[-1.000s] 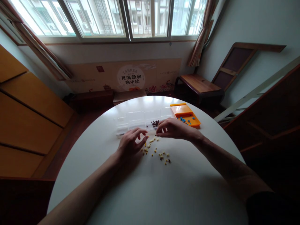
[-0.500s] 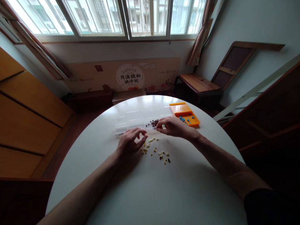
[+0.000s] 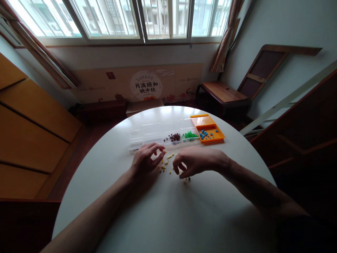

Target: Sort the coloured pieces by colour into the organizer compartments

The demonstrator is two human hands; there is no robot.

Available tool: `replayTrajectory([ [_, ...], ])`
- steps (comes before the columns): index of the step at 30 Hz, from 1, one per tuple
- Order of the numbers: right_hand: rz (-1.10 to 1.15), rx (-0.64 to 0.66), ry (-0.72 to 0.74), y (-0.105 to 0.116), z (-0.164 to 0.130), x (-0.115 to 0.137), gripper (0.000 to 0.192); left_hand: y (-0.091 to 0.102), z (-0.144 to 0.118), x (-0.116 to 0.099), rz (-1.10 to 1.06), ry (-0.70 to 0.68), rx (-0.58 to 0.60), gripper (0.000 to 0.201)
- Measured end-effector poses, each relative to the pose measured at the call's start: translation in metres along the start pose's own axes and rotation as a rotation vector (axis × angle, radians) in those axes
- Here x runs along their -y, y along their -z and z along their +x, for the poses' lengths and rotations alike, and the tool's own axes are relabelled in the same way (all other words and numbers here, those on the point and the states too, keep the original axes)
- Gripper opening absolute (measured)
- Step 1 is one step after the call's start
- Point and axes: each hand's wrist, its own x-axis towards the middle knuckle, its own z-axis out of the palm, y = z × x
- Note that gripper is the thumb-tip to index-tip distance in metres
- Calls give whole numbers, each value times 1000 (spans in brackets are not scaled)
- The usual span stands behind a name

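Observation:
My right hand [image 3: 196, 162] is over the scattered pieces with thumb and forefinger curled into a pinch. A small dark brown toy brick [image 3: 180, 176] shows at its fingertips, partly hidden. My left hand [image 3: 147, 156] rests to the left, its thumb and forefinger apart. Between my hands lie small yellow bricks [image 3: 166, 162], some covered by my right hand. Beyond them stands a clear divided box [image 3: 160, 141] with its lids raised. One compartment holds brown bricks [image 3: 175, 137], the one beside it green bricks [image 3: 190, 135].
An orange box [image 3: 219, 136] with blue bricks [image 3: 204, 134] adjoins the clear box on the right. Everything sits on a round white table [image 3: 158, 218]. A wooden bench [image 3: 223, 92] stands behind on the right, under the window.
My right hand has come back from the clear box toward me, down to the loose bricks. The green bricks are now uncovered. My left hand has barely moved.

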Motion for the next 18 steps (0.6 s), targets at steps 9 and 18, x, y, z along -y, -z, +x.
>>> replayTrajectory([
  [9, -135, 51, -41, -10, 9, -1, 11, 1, 1, 0, 15, 3, -3, 8],
  [18, -110, 14, -17, -9, 9, -4, 10, 0, 0, 0, 27, 5, -8, 9],
])
